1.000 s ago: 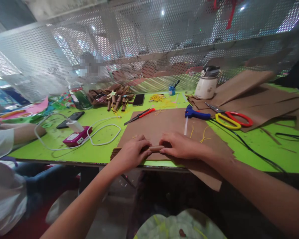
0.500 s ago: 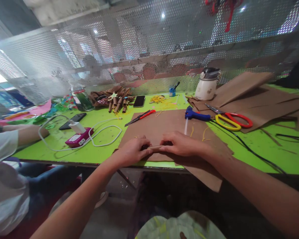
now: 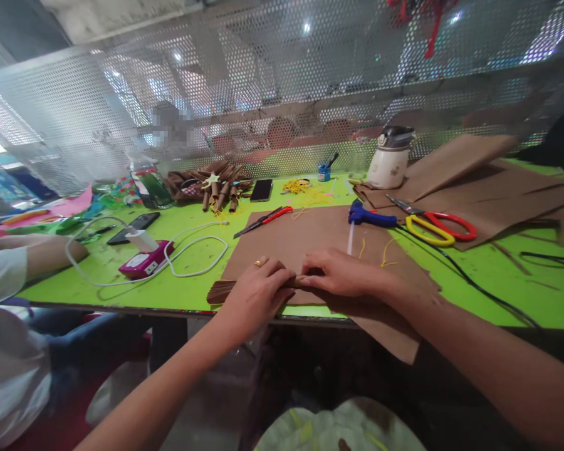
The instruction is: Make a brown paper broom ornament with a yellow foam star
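Observation:
My left hand (image 3: 258,289) and my right hand (image 3: 342,274) meet at the near edge of a brown cardboard sheet (image 3: 310,238) on the green table (image 3: 498,275). Both press on a thin rolled brown paper tube (image 3: 223,289) whose left end sticks out past my left hand. The fingers of each hand are bent over the roll and touch it; there is a ring on my left hand. The middle of the roll is hidden under my fingers.
A blue glue gun (image 3: 369,216), red-and-yellow scissors (image 3: 432,225), a red-handled cutter (image 3: 266,219) and a white jug (image 3: 391,158) lie beyond. Left: a pink charger box with white cable (image 3: 145,258), phones, rolled paper tubes (image 3: 220,181). Another person's arm (image 3: 37,255) rests at the left. Cardboard sheets (image 3: 489,181) are piled at the right.
My left hand has slid a little right and toward me over the roll, and the roll's left end now shows past it. My right hand has barely moved.

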### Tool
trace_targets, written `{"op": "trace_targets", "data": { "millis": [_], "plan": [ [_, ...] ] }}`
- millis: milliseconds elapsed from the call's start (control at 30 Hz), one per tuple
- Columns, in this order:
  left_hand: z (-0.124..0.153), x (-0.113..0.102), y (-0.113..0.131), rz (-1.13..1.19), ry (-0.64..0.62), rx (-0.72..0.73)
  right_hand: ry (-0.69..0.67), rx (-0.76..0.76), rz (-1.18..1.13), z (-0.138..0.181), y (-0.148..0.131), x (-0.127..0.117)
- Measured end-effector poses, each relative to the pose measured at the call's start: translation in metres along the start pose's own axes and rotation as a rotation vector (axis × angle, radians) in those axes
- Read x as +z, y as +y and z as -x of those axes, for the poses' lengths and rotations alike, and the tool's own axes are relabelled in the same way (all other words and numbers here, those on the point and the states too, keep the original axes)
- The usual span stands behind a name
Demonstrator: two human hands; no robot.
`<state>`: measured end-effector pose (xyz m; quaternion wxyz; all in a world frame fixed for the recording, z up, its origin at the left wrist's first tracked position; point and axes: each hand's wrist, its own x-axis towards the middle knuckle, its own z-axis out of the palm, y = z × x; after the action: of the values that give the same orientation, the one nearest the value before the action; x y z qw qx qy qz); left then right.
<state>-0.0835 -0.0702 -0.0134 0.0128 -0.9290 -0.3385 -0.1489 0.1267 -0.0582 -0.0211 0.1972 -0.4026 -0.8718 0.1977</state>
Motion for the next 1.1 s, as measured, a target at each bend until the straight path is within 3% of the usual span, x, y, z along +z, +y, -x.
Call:
{"op": "trace_targets", "data": {
  "millis": [300,633,1100],
  "plan": [
    [-0.007,-0.001,-0.007,0.055,-0.046,-0.014,0.078,0.055,0.078,0.007,-0.001,-0.003],
    [-0.013,-0.006,-0.01,0.043,-0.129,-0.036,0.123,-0.05,0.124,0.006,0.002,0.0],
    [-0.006,0.005,-0.01,-0.007,0.015,-0.058,0.116,-0.032,0.132,0.0,0.011,0.002]
  ]
}}
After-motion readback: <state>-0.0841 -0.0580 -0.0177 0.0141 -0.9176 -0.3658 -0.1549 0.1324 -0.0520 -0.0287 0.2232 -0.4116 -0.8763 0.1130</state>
